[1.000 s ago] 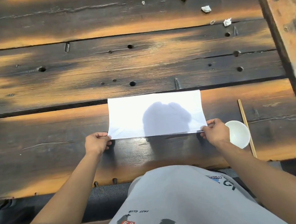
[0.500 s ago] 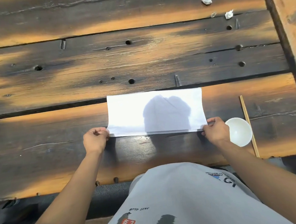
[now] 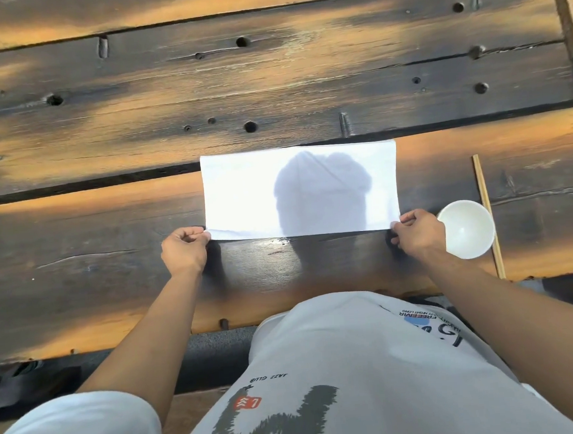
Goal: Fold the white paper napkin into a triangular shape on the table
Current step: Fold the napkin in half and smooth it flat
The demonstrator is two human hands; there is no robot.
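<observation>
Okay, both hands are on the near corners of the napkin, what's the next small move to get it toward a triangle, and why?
Probably lift the right hand with its pinched corner and carry it diagonally toward the far edge. The napkin lies flat as a wide rectangle, so no diagonal crease shows yet, while the left hand pinches the other near corner and can anchor it.

Left hand (image 3: 184, 252): knuckles up, fingers curled, thumb and fingertips pinching the near-left corner of the white rectangular paper napkin (image 3: 299, 191). Left forearm: bare, running from the lower left up to the wrist, short white sleeve at the upper arm.

Right hand (image 3: 417, 234): knuckles up, fingers curled, pinching the near-right corner of the same napkin. Right forearm: bare, reaching in from the lower right.

Both hands: level with each other, well apart.
</observation>
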